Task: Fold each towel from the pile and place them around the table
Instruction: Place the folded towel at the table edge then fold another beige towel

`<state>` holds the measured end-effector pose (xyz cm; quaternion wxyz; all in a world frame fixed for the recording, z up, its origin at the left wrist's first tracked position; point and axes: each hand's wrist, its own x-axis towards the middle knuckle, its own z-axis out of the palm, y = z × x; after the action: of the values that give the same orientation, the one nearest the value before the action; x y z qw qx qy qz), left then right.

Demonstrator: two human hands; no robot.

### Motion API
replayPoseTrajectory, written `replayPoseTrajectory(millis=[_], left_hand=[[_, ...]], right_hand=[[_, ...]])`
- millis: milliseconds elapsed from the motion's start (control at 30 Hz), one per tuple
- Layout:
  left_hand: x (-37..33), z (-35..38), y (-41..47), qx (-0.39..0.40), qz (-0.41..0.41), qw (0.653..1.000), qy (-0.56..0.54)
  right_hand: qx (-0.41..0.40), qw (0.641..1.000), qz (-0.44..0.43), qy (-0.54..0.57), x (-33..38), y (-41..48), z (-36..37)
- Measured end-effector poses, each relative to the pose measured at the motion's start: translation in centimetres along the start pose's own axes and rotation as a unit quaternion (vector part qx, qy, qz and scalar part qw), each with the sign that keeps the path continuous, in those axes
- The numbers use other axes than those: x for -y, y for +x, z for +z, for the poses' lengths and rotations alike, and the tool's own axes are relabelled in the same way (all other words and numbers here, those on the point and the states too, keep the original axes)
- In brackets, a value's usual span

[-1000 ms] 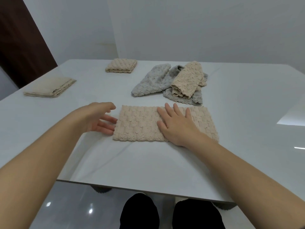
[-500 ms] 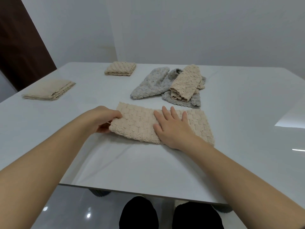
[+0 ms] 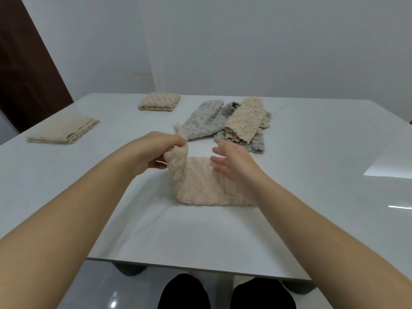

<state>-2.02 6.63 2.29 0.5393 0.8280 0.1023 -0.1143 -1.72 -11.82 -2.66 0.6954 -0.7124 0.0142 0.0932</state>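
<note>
A white glossy rectangular table (image 3: 312, 152) is carrying everything. A loose pile of grey and beige textured towels (image 3: 227, 121) is lying past its middle. Nearer the person, a beige knobbly towel (image 3: 200, 186) is resting partly on the tabletop, its left end raised. Two folded beige towels are sitting at the left edge (image 3: 62, 130) and far side (image 3: 159, 101). The left hand (image 3: 153, 150) is pinching the raised end; the right hand (image 3: 234, 161) is hovering beside it, fingers spread, gripping nothing.

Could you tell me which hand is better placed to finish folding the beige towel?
Probably the left hand: it pinches the lifted end of the beige towel, while the right hand holds nothing.
</note>
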Motion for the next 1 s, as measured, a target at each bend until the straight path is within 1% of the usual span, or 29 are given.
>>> replayPoseTrajectory(millis=[33, 67, 100, 133, 167, 200, 267, 300, 333, 367, 400, 467, 533, 633, 700, 800, 900, 967, 1000], left_hand=[[-0.7, 1.1, -0.1, 0.016, 0.012, 1.000, 0.001], [-1.4, 2.3, -0.2, 0.038, 0.021, 0.999, 0.001], [-2.0, 3.4, -0.4, 0.069, 0.030, 0.997, -0.005], [-2.4, 4.3, -0.6, 0.097, 0.041, 0.994, -0.012], [-2.6, 5.1, -0.7, 0.109, 0.053, 0.992, -0.020], [-2.6, 5.6, -0.6, 0.095, 0.074, 0.992, -0.027], [-1.7, 6.2, -0.4, 0.008, 0.149, 0.989, -0.013], [-0.9, 6.4, -0.3, -0.045, 0.193, 0.980, 0.019], [0.0, 6.6, -0.1, -0.082, 0.234, 0.967, 0.063], [0.8, 6.9, -0.1, -0.097, 0.264, 0.952, 0.116], [1.5, 7.2, -0.1, -0.092, 0.286, 0.939, 0.169], [2.8, 7.8, 0.5, -0.045, 0.305, 0.915, 0.260], [3.5, 8.4, 0.9, 0.006, 0.290, 0.898, 0.332], [4.2, 8.9, 1.3, 0.038, 0.266, 0.869, 0.415], [4.4, 9.3, 1.4, 0.049, 0.263, 0.854, 0.446], [4.6, 9.7, 1.6, 0.047, 0.261, 0.836, 0.480], [4.7, 10.2, 1.6, 0.038, 0.253, 0.819, 0.514], [4.5, 10.2, 1.5, 0.039, 0.250, 0.817, 0.518], [4.2, 10.0, 1.7, 0.035, 0.253, 0.825, 0.504]], right_hand=[[0.008, 0.994, 0.055, 0.098, 0.2, 0.2, -0.5], [0.025, 0.978, 0.100, 0.181, 0.4, 0.2, -1.1], [0.048, 0.963, 0.129, 0.231, 0.5, 0.2, -1.8], [0.076, 0.952, 0.143, 0.259, 0.7, -0.1, -2.4], [0.088, 0.949, 0.148, 0.264, 0.6, -0.2, -2.9], [0.082, 0.952, 0.150, 0.253, 0.6, -0.3, -3.4], [0.016, 0.973, 0.139, 0.186, 0.3, -0.1, -4.1], [-0.023, 0.982, 0.128, 0.138, 0.0, 0.2, -4.5], [-0.042, 0.988, 0.114, 0.099, -0.1, 0.3, -4.8], [-0.047, 0.992, 0.101, 0.066, -0.4, 0.5, -5.1], [-0.043, 0.994, 0.090, 0.041, -0.6, 0.7, -5.4], [-0.036, 0.997, 0.063, -0.006, -0.9, 0.7, -5.7], [-0.039, 0.997, 0.036, -0.052, -0.8, 0.4, -5.8], [-0.065, 0.988, 0.001, -0.139, -1.2, 0.2, -6.3], [-0.095, 0.977, -0.023, -0.188, -1.5, 0.1, -6.5], [-0.111, 0.961, -0.042, -0.251, -1.5, -0.3, -6.7], [-0.125, 0.931, -0.071, -0.336, -1.4, -0.6, -6.8], [-0.134, 0.906, -0.101, -0.388, -1.3, -0.5, -6.9], [-0.135, 0.895, -0.114, -0.409, -1.2, -0.4, -6.9]])
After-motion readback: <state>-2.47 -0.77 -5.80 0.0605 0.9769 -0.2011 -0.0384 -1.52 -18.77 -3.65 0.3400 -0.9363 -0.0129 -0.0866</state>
